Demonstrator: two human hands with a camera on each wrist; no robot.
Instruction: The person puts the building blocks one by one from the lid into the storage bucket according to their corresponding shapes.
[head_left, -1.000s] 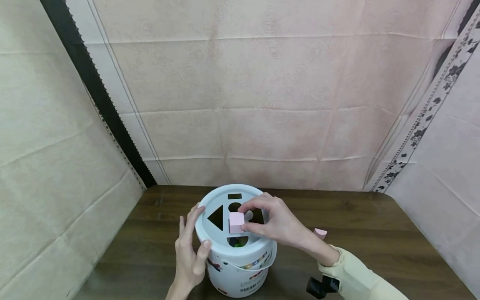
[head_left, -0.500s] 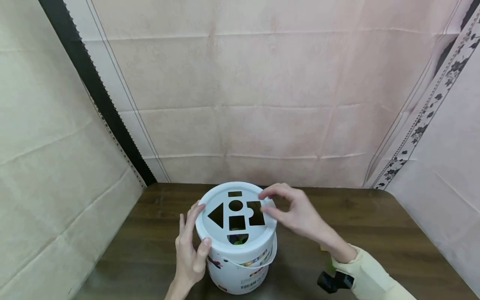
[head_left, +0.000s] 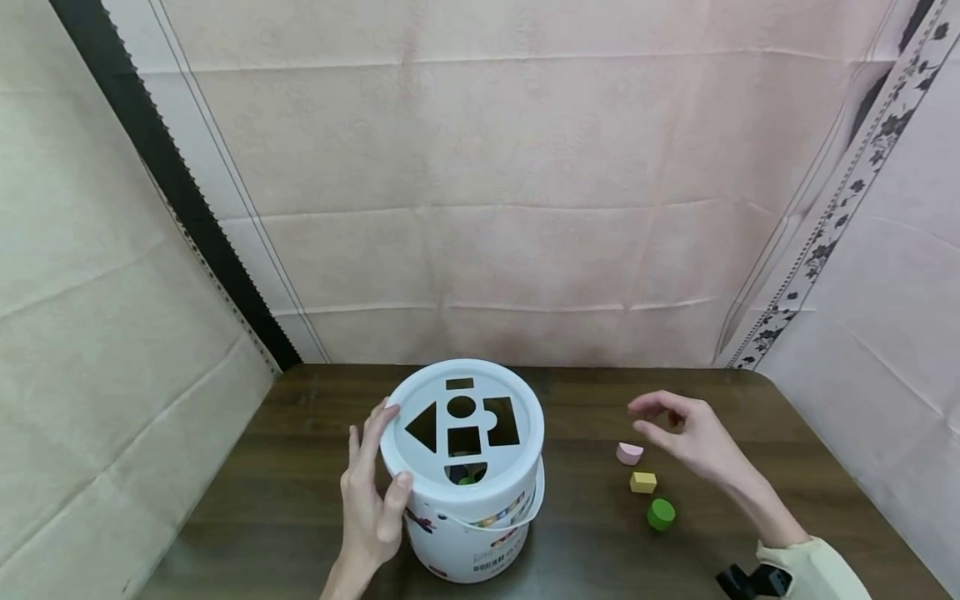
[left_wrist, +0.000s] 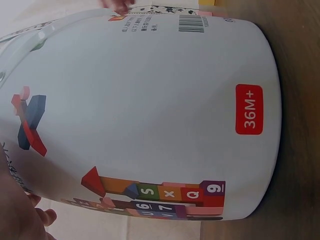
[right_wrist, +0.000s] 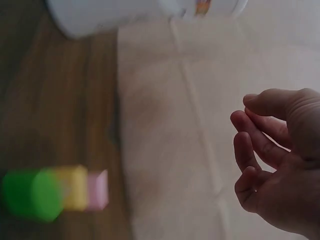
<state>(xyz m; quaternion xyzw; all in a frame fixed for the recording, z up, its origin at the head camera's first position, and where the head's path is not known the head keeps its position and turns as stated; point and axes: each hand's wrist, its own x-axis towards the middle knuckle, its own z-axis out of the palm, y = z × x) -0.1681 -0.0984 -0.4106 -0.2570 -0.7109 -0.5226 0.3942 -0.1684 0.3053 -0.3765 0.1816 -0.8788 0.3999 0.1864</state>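
Note:
A white lidded bucket (head_left: 468,533) stands on the table. Its pale blue lid (head_left: 517,467) has several cut-outs, including a triangle, a circle and a square. My left hand (head_left: 371,500) holds the bucket's left side at the lid rim, thumb in front and fingers farther back. My right hand (head_left: 693,437) hovers over the right part of the table, fingers loosely bent and nothing between them. Nearest to it lies a pink half-round block (head_left: 629,453). A yellow block (head_left: 642,482) and a green cylinder block (head_left: 661,514) follow in a row toward me, blurred in the right wrist view.
The bucket's white handle (head_left: 536,500) hangs down on its right side. Pale cloth walls (head_left: 525,208) enclose the brown wooden table (head_left: 585,550) at the back and on both sides. A green thing shows through the front cut-out.
The pink cube that my right hand pinched over the square hole is gone from the lid. That hand has moved right, to above the blocks. My left hand stays on the bucket.

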